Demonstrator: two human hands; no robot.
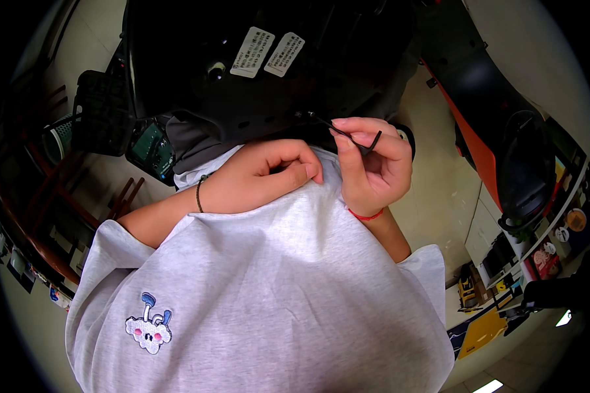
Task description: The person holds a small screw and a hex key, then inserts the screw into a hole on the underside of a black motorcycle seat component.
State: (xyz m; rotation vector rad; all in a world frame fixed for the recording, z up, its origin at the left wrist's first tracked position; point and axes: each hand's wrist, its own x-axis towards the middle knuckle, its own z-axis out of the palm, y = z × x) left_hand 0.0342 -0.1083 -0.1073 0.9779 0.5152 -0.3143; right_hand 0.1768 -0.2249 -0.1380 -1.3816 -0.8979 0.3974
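Note:
My right hand (pixel 377 167) pinches a black L-shaped hex key (pixel 351 136) between thumb and fingers. The key's long arm runs up and left to a small bolt (pixel 312 114) near the lower edge of a large black panel (pixel 177 85). Its short bent arm sticks out beside my fingers. My left hand (pixel 265 175) lies closed against my light grey shirt (pixel 255 281), just below the panel edge, with fingers curled and thumb across. No object shows in it. Two white labels (pixel 252 52) are stuck on the panel, with a round hole to their left.
Left of the panel stand an open black case (pixel 105 111) and a green circuit-board-like part (pixel 151 147). Brown wooden furniture (pixel 52 216) lines the far left. To the right is a black and orange curved piece (pixel 472 124), with shelving and yellow items (pixel 482 331) below it.

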